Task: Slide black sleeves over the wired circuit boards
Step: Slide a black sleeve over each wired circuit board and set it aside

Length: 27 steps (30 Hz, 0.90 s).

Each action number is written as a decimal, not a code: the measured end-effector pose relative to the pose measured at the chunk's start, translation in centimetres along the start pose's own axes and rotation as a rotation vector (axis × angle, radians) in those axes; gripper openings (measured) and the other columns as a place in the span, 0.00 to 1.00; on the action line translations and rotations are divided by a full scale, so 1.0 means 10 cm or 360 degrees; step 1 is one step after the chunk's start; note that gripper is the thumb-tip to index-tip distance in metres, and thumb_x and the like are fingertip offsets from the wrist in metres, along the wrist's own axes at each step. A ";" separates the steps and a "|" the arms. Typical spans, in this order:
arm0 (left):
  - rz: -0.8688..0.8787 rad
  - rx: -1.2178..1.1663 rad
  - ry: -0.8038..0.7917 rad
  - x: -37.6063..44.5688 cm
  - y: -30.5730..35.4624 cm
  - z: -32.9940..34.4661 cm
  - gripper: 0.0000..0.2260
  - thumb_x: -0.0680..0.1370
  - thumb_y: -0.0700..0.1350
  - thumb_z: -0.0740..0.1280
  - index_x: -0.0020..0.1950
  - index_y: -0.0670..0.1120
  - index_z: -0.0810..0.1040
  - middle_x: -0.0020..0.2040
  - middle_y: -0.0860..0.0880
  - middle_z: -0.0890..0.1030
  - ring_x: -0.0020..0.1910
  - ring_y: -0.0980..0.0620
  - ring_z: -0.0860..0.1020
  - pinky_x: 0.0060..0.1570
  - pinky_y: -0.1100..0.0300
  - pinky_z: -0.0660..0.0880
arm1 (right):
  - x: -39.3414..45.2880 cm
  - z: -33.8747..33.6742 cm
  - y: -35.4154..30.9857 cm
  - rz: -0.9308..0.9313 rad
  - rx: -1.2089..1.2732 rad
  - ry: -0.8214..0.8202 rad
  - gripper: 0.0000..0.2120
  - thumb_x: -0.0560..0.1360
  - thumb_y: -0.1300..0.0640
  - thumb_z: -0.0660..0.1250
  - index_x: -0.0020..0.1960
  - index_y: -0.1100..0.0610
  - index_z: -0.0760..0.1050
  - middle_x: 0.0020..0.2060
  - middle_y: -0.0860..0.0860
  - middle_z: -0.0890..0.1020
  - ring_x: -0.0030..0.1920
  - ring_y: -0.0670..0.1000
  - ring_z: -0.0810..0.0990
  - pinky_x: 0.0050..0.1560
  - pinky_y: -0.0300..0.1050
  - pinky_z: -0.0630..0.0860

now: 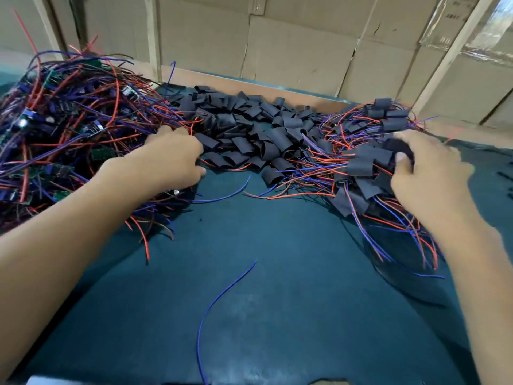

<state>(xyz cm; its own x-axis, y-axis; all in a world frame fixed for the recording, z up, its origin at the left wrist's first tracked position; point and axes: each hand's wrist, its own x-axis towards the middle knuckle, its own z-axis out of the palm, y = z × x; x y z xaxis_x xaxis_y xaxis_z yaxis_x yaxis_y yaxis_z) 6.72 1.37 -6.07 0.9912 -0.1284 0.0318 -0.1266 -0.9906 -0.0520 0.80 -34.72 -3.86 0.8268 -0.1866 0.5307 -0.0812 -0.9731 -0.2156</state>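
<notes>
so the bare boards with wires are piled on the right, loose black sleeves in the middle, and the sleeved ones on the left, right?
Not quite: the sides are swapped. The head view shows the bare wired boards piled on the left by the left hand, and the sleeved ones on the right under the right hand. The loose black sleeves are in the middle, as you said.

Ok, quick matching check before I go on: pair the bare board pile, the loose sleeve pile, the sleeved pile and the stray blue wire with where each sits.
Things:
1. bare board pile
2. loose sleeve pile
3. sleeved pile
4. stray blue wire

Places:
A. near middle of the green table
B. far left
C. right, under the right hand
D. far middle

Pairs: 1-B, 2-D, 3-C, 4-A
</notes>
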 end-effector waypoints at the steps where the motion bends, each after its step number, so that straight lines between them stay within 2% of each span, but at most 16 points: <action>1: 0.0077 -0.0049 -0.0046 -0.03 -0.02 -0.03 0.20 0.79 0.63 0.63 0.68 0.55 0.75 0.64 0.46 0.73 0.64 0.38 0.67 0.61 0.44 0.68 | -0.01 0.01 -0.04 0.0062 0.0020 -0.0027 0.22 0.80 0.61 0.61 0.73 0.51 0.70 0.73 0.56 0.73 0.70 0.65 0.68 0.68 0.64 0.61; 3: 0.0276 -0.0201 -0.0146 -0.11 -0.07 -0.10 0.20 0.74 0.73 0.60 0.56 0.64 0.78 0.57 0.57 0.76 0.60 0.47 0.68 0.56 0.46 0.65 | -0.05 -0.01 -0.12 0.0064 0.0091 0.0082 0.26 0.79 0.62 0.62 0.76 0.51 0.67 0.76 0.55 0.69 0.73 0.64 0.64 0.69 0.63 0.59; 5: 0.0423 -0.0251 -0.0240 -0.18 -0.04 -0.16 0.21 0.68 0.77 0.63 0.48 0.63 0.79 0.48 0.64 0.77 0.54 0.57 0.71 0.55 0.48 0.64 | -0.08 -0.05 -0.20 -0.0032 0.0232 0.0279 0.26 0.78 0.62 0.63 0.75 0.52 0.68 0.74 0.53 0.70 0.73 0.62 0.65 0.68 0.62 0.60; 7: 0.0509 -0.0330 -0.0326 -0.20 0.02 -0.17 0.16 0.68 0.71 0.71 0.44 0.60 0.81 0.43 0.64 0.81 0.48 0.63 0.76 0.52 0.53 0.69 | -0.14 -0.06 -0.28 -0.0179 0.0363 0.0375 0.25 0.78 0.62 0.63 0.74 0.53 0.70 0.72 0.54 0.73 0.72 0.62 0.68 0.68 0.62 0.62; 9: 0.0594 -0.0393 -0.0358 -0.20 0.07 -0.16 0.08 0.73 0.60 0.74 0.41 0.58 0.82 0.39 0.61 0.82 0.43 0.61 0.79 0.45 0.60 0.73 | -0.21 -0.03 -0.36 -0.0300 0.0433 0.0373 0.23 0.78 0.62 0.63 0.73 0.54 0.72 0.69 0.54 0.75 0.70 0.61 0.70 0.70 0.63 0.64; 12: 0.0652 -0.0365 -0.0377 -0.23 0.12 -0.15 0.05 0.77 0.54 0.71 0.43 0.56 0.80 0.41 0.58 0.81 0.42 0.61 0.78 0.41 0.64 0.72 | -0.30 0.04 -0.48 -0.0439 0.0467 0.0365 0.21 0.78 0.62 0.64 0.70 0.54 0.75 0.66 0.52 0.79 0.67 0.58 0.74 0.68 0.59 0.64; 14: 0.0695 -0.0481 -0.0339 -0.27 0.20 -0.14 0.05 0.79 0.52 0.69 0.44 0.56 0.78 0.43 0.58 0.81 0.42 0.62 0.77 0.41 0.65 0.70 | -0.37 0.09 -0.55 -0.0571 0.0565 0.0341 0.17 0.79 0.62 0.65 0.66 0.54 0.79 0.60 0.50 0.82 0.62 0.56 0.78 0.65 0.62 0.69; 17: 0.0825 -0.0920 -0.0058 -0.37 0.36 -0.18 0.05 0.81 0.47 0.66 0.45 0.54 0.75 0.38 0.58 0.79 0.35 0.64 0.75 0.36 0.71 0.68 | -0.47 0.16 -0.65 -0.0730 0.0829 0.0169 0.10 0.80 0.61 0.67 0.58 0.54 0.84 0.51 0.45 0.85 0.53 0.47 0.83 0.57 0.60 0.76; 20: 0.0873 -0.1310 0.0141 -0.46 0.50 -0.24 0.05 0.82 0.45 0.65 0.46 0.51 0.75 0.37 0.54 0.80 0.31 0.59 0.74 0.34 0.65 0.72 | -0.54 0.18 -0.72 -0.0846 0.0871 0.0139 0.07 0.80 0.54 0.69 0.53 0.54 0.85 0.42 0.43 0.84 0.43 0.41 0.80 0.52 0.49 0.75; 22: 0.0863 -0.1630 0.0152 -0.49 0.56 -0.25 0.06 0.83 0.41 0.64 0.47 0.47 0.75 0.38 0.50 0.79 0.33 0.56 0.75 0.36 0.61 0.75 | -0.57 0.17 -0.76 -0.0770 0.1106 0.0027 0.09 0.80 0.52 0.69 0.53 0.54 0.85 0.43 0.44 0.85 0.42 0.41 0.81 0.50 0.37 0.74; 24: 0.0872 -0.2093 0.0096 -0.52 0.62 -0.26 0.07 0.83 0.37 0.61 0.46 0.43 0.73 0.38 0.45 0.77 0.35 0.55 0.77 0.36 0.61 0.75 | -0.61 0.16 -0.80 -0.0653 0.1294 -0.0155 0.09 0.78 0.51 0.71 0.55 0.54 0.85 0.46 0.46 0.86 0.44 0.41 0.82 0.50 0.30 0.73; 27: 0.0892 -0.2726 -0.0062 -0.53 0.66 -0.27 0.07 0.83 0.37 0.59 0.46 0.39 0.73 0.39 0.44 0.75 0.38 0.51 0.77 0.38 0.59 0.75 | -0.67 0.20 -0.87 -0.0522 0.1443 -0.0416 0.11 0.75 0.51 0.75 0.55 0.53 0.84 0.46 0.47 0.87 0.44 0.42 0.84 0.50 0.33 0.76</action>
<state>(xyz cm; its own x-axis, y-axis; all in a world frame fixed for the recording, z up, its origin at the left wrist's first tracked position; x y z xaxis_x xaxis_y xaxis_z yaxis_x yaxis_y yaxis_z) 0.56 -4.63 -3.94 0.8183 -0.4542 0.3524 -0.2812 0.2184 0.9345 -2.89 -24.77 -7.15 0.8376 0.2147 0.5023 0.5384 -0.4798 -0.6927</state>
